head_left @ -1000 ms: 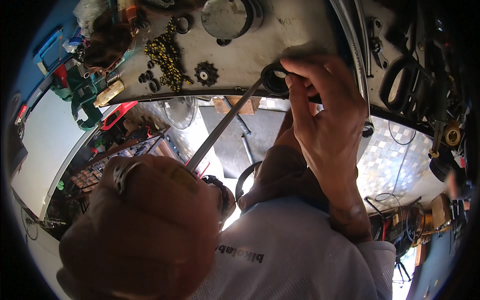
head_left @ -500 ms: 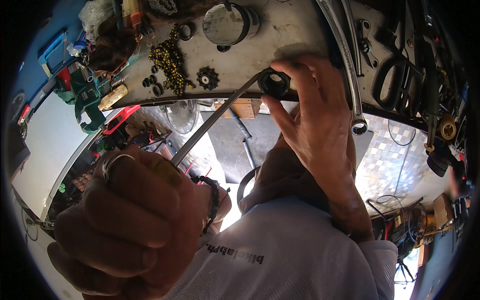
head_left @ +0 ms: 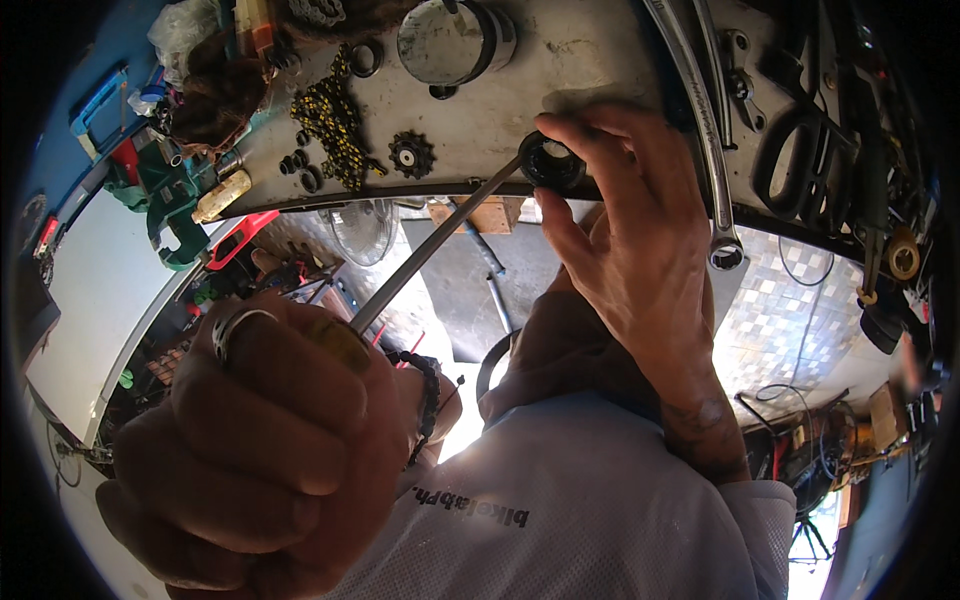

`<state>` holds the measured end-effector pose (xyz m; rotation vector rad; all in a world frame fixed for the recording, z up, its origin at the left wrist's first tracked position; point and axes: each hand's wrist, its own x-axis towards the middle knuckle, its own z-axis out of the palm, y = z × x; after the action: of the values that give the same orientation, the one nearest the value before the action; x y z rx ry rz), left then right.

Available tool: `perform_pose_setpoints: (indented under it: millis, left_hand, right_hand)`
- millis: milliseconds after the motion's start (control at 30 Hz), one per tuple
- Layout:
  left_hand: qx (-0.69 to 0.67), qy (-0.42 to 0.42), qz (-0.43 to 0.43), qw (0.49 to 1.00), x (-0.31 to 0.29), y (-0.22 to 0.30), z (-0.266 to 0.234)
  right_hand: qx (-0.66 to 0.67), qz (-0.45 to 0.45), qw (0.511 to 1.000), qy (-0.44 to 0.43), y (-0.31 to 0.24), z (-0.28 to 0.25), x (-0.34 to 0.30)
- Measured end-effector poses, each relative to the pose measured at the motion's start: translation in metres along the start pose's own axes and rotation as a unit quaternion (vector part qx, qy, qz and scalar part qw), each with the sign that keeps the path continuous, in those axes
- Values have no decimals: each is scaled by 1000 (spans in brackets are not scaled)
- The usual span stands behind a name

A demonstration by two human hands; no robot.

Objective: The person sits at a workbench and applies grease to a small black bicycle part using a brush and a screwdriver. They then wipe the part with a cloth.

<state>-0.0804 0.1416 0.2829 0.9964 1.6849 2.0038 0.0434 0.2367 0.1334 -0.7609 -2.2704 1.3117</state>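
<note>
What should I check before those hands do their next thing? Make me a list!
1. Left hand wrapped around the handle of the long metal tool: ok.
2. Tool's far end at the black ring: ok, it is at the ring's left side. Whether it is hooked in: cannot tell.
3. Right hand by the ring: ok, fingers at its right side. Firm grip: cannot tell.
4. Ring well back from the front edge of the bench: not ok, it sits right at the edge.
5. Toothed wheel apart from the tool: ok.
</note>
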Motion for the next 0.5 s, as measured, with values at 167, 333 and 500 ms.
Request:
perform_pose_setpoints:
  millis: [167, 333, 500]
  left_hand:
    - [64, 15, 8, 998, 2, 4, -1]
    - [14, 24, 0, 1000, -3, 1, 12]
    - [31, 43, 14, 998, 2, 9, 7]
  right_hand:
    - [34, 27, 999, -6, -1, 0, -2]
    - [33, 15, 999, -3, -1, -1, 0]
    - [35, -7, 999, -26, -2, -5, 4]
